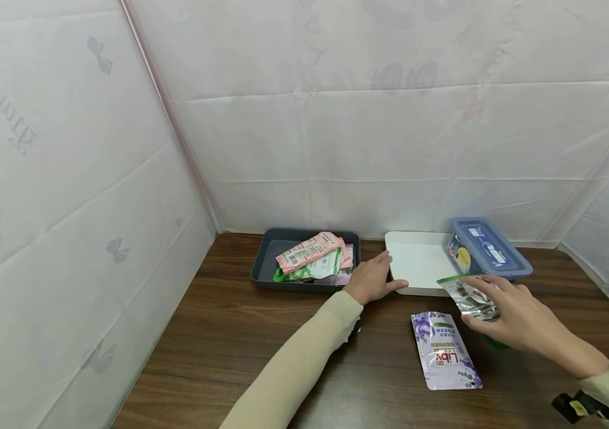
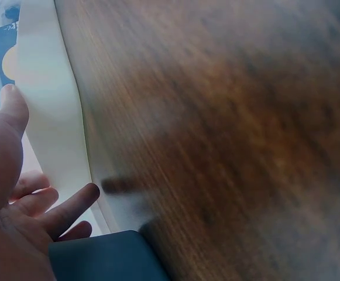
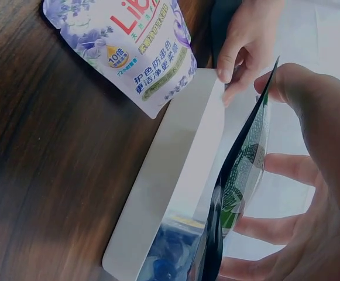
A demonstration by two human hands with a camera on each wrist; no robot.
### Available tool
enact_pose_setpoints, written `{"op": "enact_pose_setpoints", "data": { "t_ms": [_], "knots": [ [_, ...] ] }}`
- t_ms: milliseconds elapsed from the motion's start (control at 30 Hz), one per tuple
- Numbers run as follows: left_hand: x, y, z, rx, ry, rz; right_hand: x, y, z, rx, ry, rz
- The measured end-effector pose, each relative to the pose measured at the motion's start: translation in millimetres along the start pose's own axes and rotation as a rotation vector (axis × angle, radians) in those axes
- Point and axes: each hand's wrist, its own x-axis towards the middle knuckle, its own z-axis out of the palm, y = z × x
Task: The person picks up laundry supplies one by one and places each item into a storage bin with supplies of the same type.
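Observation:
My right hand [image 1: 519, 316] grips a silver-and-green packet [image 1: 476, 299] between thumb and fingers, just in front of the white tray [image 1: 414, 262]. In the right wrist view the packet [image 3: 243, 170] stands nearly edge-on, thumb at its upper end and fingers on its printed face. Beside the white tray's front left corner, my left hand [image 1: 371, 279] rests with thumb over the rim and loosely spread fingers along the side. A purple-and-white Liby pouch [image 1: 446, 351] lies flat in front of the tray. Some green [image 1: 494, 342] peeks out beneath my right hand.
A dark grey tray [image 1: 267, 262] at the left holds several packets, a pink one [image 1: 310, 250] on top. In the white tray's right side a blue-lidded box [image 1: 489, 247] leans. White sheeting [image 1: 336, 137] stands behind the wooden table [image 1: 218, 357].

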Motion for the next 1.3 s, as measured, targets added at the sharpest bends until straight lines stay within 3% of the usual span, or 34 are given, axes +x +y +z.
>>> {"op": "enact_pose_setpoints", "data": {
  "t_ms": [600, 1300],
  "knots": [
    [0.8, -1.9, 2.4, 0.000, 0.012, 0.006, 17, -10, 4, 0.005, 0.060, -0.077],
    [0.0, -0.7, 0.4, 0.008, 0.016, 0.006, 58, -12, 11, 0.046, 0.090, -0.140]
  ]
}}
